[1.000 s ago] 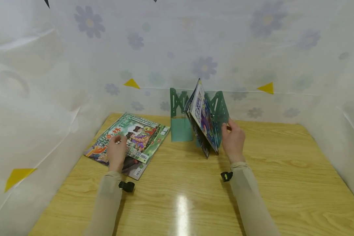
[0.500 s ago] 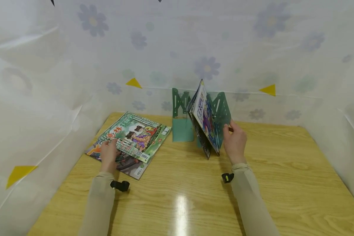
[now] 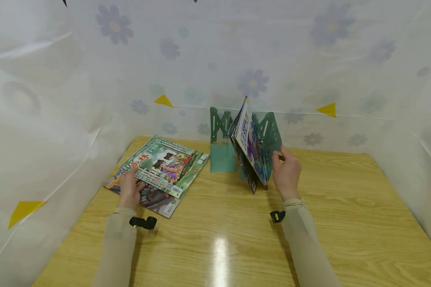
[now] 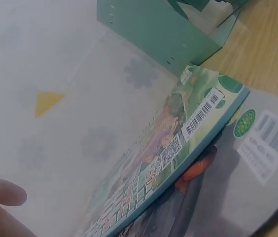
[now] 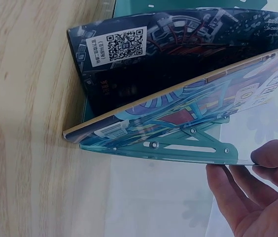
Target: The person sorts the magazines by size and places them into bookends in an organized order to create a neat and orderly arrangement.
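My right hand (image 3: 287,171) pinches the right panel's edge of a green metal bookend rack (image 3: 222,159) between thumb and fingers; the right wrist view shows this grip from close by. Inside the rack leans a magazine with a colourful cover (image 3: 253,143). A dark cover (image 5: 168,54) spreads away below it; whether this is a second magazine I cannot tell. My left hand (image 3: 130,189) is at the left side of a green magazine (image 3: 172,163) lying on a darker magazine (image 3: 161,202). Its thumb (image 4: 6,191) stands apart from the magazines in the left wrist view; its other fingers are hidden there.
Everything stands on a wooden table (image 3: 244,239). A pale flowered sheet (image 3: 201,52) walls in the back and both sides, with yellow triangles (image 3: 164,101) stuck on it. Between the magazine pile and the right hand stands the rack, close to the back sheet.
My left hand has moved left and slightly down over the magazines, and its curled fingers have loosened. The right hand keeps its pinch on the rack. The view has shifted slightly.
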The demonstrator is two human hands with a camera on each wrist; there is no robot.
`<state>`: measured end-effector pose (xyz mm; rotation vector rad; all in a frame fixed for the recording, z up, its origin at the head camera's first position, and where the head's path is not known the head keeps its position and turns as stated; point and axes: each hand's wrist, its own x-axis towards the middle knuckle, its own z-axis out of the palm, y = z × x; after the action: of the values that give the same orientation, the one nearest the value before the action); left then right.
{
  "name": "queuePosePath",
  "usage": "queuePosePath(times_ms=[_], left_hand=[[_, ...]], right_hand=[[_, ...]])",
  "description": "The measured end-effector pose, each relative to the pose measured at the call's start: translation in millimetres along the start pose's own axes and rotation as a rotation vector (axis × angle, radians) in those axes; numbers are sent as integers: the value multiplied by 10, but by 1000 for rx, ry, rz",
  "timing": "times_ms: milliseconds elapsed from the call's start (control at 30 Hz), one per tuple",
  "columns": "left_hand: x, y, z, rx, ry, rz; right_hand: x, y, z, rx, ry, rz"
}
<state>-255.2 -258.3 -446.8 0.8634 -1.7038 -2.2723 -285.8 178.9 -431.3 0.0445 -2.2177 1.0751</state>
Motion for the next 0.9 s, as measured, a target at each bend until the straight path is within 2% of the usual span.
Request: queuePosePath(times_ms=[233, 433, 667, 900], left_hand=[[13, 23, 6, -172, -6, -50], [16, 38, -11, -282, -11, -89], [1, 36, -27, -331, 1, -100], [16, 35, -26, -376, -20, -84]], right_hand=[[2, -16, -1, -2, 7, -4], [4, -22, -3, 4, 14, -7], [-5, -17, -9, 5, 5, 4], [-5, -29, -15, 19, -6, 10]])
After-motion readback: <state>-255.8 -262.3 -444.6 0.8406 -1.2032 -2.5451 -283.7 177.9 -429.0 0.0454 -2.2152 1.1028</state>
